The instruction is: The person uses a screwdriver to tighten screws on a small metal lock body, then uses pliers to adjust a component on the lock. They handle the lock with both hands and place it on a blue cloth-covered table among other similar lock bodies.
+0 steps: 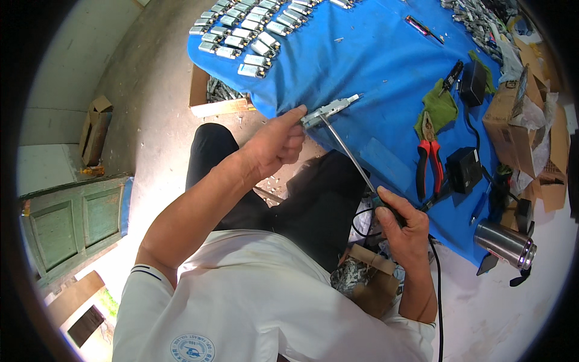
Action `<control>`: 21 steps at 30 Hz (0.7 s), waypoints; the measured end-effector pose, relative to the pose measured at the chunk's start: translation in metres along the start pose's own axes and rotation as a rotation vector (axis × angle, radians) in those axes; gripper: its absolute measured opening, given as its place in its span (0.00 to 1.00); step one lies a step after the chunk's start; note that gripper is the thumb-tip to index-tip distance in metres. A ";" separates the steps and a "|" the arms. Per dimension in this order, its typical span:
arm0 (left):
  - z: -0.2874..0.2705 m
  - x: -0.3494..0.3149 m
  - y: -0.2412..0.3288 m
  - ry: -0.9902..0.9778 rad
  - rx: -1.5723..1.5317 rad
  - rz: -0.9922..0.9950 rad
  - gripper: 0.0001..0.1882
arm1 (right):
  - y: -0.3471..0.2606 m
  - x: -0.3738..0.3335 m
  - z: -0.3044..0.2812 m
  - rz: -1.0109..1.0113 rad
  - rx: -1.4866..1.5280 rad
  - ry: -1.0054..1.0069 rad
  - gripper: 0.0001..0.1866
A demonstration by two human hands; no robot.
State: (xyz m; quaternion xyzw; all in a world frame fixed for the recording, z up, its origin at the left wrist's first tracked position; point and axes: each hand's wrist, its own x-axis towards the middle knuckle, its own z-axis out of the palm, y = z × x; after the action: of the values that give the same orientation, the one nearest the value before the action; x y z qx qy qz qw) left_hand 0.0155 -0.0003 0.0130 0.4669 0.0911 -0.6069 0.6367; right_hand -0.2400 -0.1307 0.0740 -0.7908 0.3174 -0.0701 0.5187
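My left hand (280,140) is closed, its fingers pinching a slim whitish-grey device (330,111) with a narrow tip at its far end. It holds the device over the near edge of the blue cloth-covered table. My right hand (403,226) grips the dark handle of a screwdriver (348,151) with a long metal shaft. The shaft slants up and left, and its end meets the device's middle. How far the tip goes in is too small to tell.
Silver rectangular cells (241,33) lie in rows at far left. Red-black pliers (429,157), a green cloth (439,104) and a black adapter (464,170) are right. A steel thermos (505,244) lies at the right edge. Cardboard boxes (511,114) stand beyond; another box (223,108) sits below the table.
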 end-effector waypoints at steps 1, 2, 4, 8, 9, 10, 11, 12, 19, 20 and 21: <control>-0.001 0.000 -0.001 -0.014 -0.014 -0.001 0.28 | -0.002 0.000 0.002 -0.062 -0.038 0.016 0.16; -0.002 0.001 -0.001 -0.027 -0.029 -0.003 0.28 | -0.004 0.000 0.003 -0.124 -0.076 0.033 0.16; -0.001 0.001 -0.003 -0.056 -0.028 0.006 0.28 | -0.009 -0.006 0.000 -0.134 -0.141 0.063 0.16; -0.002 0.001 -0.003 -0.045 -0.022 -0.014 0.29 | -0.018 -0.020 -0.011 0.001 -0.143 0.093 0.17; -0.002 0.002 -0.003 -0.040 -0.026 -0.010 0.29 | -0.020 -0.021 -0.011 -0.039 -0.148 0.078 0.17; -0.002 0.003 -0.004 -0.036 -0.027 -0.010 0.29 | -0.021 -0.023 -0.011 -0.074 -0.152 0.067 0.17; -0.001 0.004 -0.005 -0.032 -0.027 -0.010 0.29 | -0.021 -0.025 -0.010 -0.110 -0.156 0.054 0.17; -0.002 0.005 -0.005 -0.034 -0.025 -0.003 0.29 | -0.021 -0.024 -0.008 -0.121 -0.158 0.039 0.17; -0.005 0.006 -0.008 -0.038 -0.040 0.009 0.30 | -0.013 -0.019 0.005 -0.176 -0.175 0.015 0.17; -0.005 0.006 -0.008 -0.037 -0.050 0.007 0.30 | -0.012 -0.019 0.006 -0.190 -0.177 0.022 0.17; -0.003 0.006 -0.008 -0.033 -0.048 0.012 0.30 | -0.013 -0.019 0.007 -0.188 -0.175 0.015 0.17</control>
State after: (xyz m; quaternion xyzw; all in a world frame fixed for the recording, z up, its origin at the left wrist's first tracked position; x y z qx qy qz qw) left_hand 0.0116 -0.0004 0.0036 0.4420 0.0923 -0.6085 0.6526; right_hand -0.2468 -0.1110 0.0866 -0.8587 0.2508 -0.0964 0.4364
